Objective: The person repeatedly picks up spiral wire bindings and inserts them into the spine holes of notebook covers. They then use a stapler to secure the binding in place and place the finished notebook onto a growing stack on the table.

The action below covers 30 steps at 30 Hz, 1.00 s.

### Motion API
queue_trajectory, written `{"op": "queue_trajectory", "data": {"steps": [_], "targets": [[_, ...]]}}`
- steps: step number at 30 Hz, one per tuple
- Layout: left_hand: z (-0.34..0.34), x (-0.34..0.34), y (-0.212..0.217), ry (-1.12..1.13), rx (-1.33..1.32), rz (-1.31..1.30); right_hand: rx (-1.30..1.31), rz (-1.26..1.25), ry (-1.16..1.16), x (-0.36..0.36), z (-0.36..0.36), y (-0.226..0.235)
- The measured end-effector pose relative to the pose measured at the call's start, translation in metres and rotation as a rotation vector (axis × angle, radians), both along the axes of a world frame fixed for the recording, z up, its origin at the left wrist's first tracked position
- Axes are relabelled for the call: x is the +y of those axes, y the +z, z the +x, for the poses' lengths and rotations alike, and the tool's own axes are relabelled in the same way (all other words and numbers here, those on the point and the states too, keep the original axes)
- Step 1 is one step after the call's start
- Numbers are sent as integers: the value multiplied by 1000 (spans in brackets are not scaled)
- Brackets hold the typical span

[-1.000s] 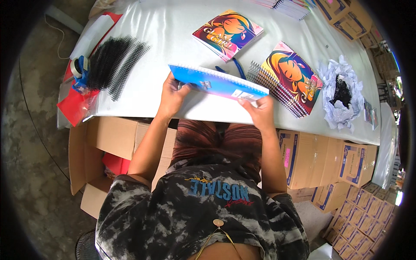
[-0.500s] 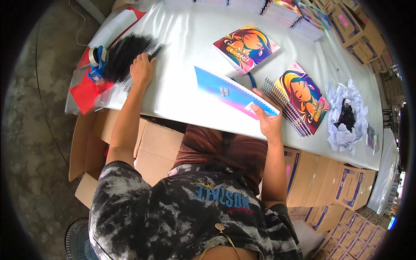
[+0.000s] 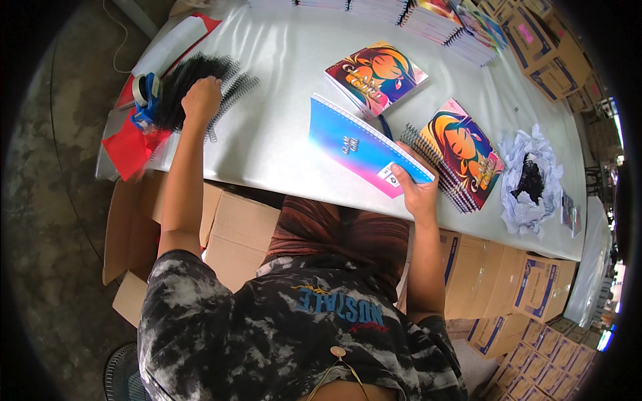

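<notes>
My right hand (image 3: 418, 190) grips the lower right corner of a blue-and-pink notebook (image 3: 358, 150), thumb on its face. A row of small holes runs along the notebook's upper long edge, and it is held tilted over the table. My left hand (image 3: 202, 100) is closed at the right side of a heap of black spiral binding coils (image 3: 190, 73); what its fingers pinch is hidden. Several loose coils fan out beside it. A stack of colourful spiral notebooks (image 3: 461, 150) lies just right of my right hand, and another illustrated notebook (image 3: 378, 77) lies beyond the held one.
A blue tape dispenser (image 3: 146, 100) and red sheets (image 3: 130, 144) lie left of the coils. Crumpled pale wrapping with black pieces inside (image 3: 531, 180) sits at the right. Bound books (image 3: 435, 27) line the far edge. Cardboard boxes (image 3: 241, 230) stand below the table's near edge.
My left hand has drawn slightly back and left among the coils, its fingers now curled in. The held notebook has turned to show more of its face.
</notes>
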<state>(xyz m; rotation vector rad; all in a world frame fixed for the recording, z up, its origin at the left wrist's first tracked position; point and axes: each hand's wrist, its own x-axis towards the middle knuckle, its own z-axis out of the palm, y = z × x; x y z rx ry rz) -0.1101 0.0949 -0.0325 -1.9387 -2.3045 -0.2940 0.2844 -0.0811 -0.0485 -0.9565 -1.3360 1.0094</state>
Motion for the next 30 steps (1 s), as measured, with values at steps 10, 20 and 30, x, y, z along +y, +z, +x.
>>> {"op": "queue_trajectory", "data": {"steps": [10,20,30], "targets": [[8,-9,8,-218,-566,114,-36,78,-32,-3,-3,-2],[103,-89,43,-699,-929,-186,-66,27,-21,-4,-1,-2],[109,-72,62,-895,-1140,-244,-50,47,14,-7,3,2]]}}
